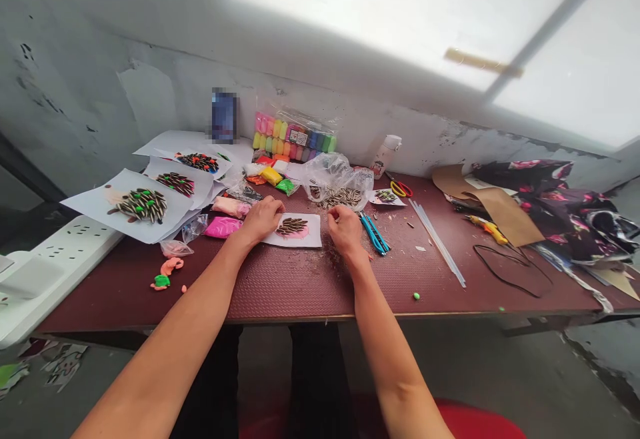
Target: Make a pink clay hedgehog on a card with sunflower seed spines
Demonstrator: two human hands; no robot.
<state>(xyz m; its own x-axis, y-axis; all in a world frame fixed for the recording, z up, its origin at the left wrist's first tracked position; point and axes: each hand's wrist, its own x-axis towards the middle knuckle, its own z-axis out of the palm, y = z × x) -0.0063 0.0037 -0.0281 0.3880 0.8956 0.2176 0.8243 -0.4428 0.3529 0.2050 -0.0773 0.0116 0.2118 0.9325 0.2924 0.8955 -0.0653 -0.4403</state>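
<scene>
A white paper card (314, 238) lies on the table with a pink patch covered in rows of dark striped seeds (290, 227). My left hand (264, 217) rests at the card's left edge, its fingers curled together onto it. Just right of the card, my right hand (345, 229) is closed in a pinch; whatever is between its fingertips is too small to make out. Behind that hand, a clear plastic bag (334, 167) spills a pile of striped sunflower seeds (343, 197). A blue utility knife (375, 234) lies beside my right hand.
Sheets with seed-covered hedgehog shapes (143, 205) lie at left, near a white power strip (55, 259). Coloured clay packs (295, 137), a bottle (386, 155) and scissors (400, 188) stand or lie behind. Rightward are glue sticks (439, 244), a glue gun (487, 229) and floral cloth (570, 215).
</scene>
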